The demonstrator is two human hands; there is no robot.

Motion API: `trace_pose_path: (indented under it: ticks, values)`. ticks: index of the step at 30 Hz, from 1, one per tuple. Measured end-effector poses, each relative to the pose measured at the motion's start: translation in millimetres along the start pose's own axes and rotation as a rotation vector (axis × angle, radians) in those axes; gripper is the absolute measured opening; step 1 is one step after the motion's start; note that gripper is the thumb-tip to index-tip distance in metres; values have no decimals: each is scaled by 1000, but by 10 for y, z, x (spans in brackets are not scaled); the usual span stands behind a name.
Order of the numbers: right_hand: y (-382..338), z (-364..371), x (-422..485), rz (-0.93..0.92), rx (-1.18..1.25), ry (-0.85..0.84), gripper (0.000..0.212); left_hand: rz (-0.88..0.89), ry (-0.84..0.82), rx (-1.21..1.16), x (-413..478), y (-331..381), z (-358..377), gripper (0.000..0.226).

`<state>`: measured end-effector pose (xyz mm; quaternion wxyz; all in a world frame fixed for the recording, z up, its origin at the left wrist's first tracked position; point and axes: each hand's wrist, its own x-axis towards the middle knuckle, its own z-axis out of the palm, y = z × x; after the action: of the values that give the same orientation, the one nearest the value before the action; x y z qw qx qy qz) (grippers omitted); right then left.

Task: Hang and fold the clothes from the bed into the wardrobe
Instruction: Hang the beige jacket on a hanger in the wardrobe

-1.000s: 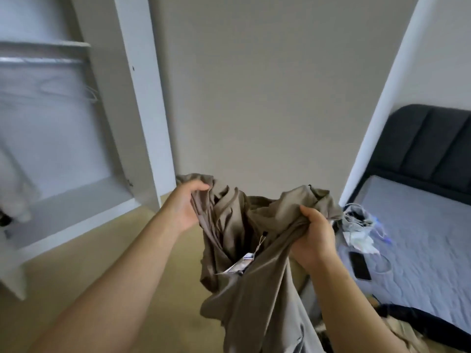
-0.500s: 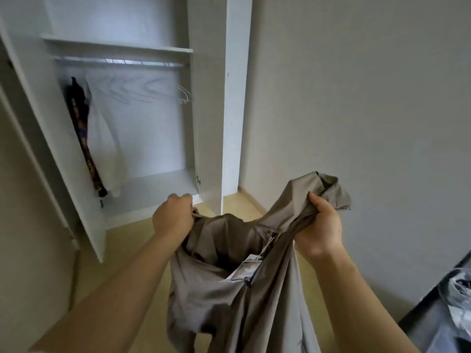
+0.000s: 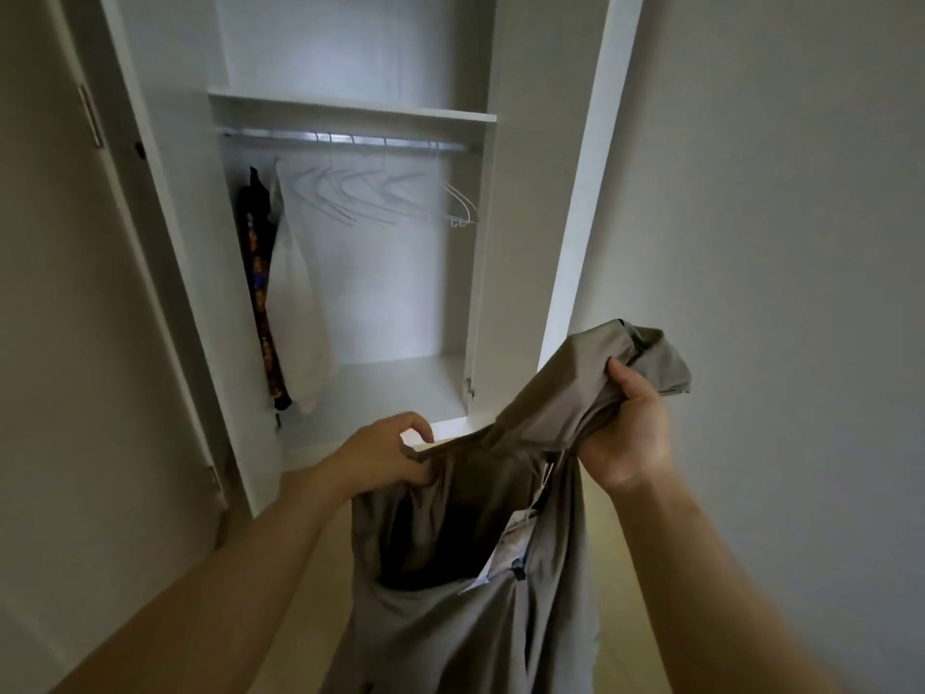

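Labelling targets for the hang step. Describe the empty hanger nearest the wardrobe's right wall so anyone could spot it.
Start at the open white wardrobe and find the metal rail under its shelf. Follow the rail right, past the dark patterned garment, the white garment and a row of bare hangers. The rightmost hanger hangs apart from the others, nearest the right wall.

A home bedroom corner, seen as I face a built-in white wardrobe [image 3: 520, 232] with its door [image 3: 60, 293] swung open. Inside, a shelf [image 3: 350, 106] sits above a metal rail [image 3: 350, 140] carrying empty wire hangers [image 3: 380, 197], a dark patterned garment [image 3: 260, 293] and a white one [image 3: 300, 303]. Plain painted walls [image 3: 776, 192] and a pale wooden floor [image 3: 310, 553] surround it.
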<state>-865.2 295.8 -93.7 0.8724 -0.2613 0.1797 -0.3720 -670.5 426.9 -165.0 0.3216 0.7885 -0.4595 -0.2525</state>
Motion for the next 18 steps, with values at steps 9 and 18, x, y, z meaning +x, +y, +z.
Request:
trace_pose_path:
  ticks: [9,18]
  values:
    - [393,157,906,103,-38,8,24,-94,349,599,602,-356,-526,22]
    - [448,234,2296,80,-373,114,6,-192,596,-845,1623,-194,-1140,28]
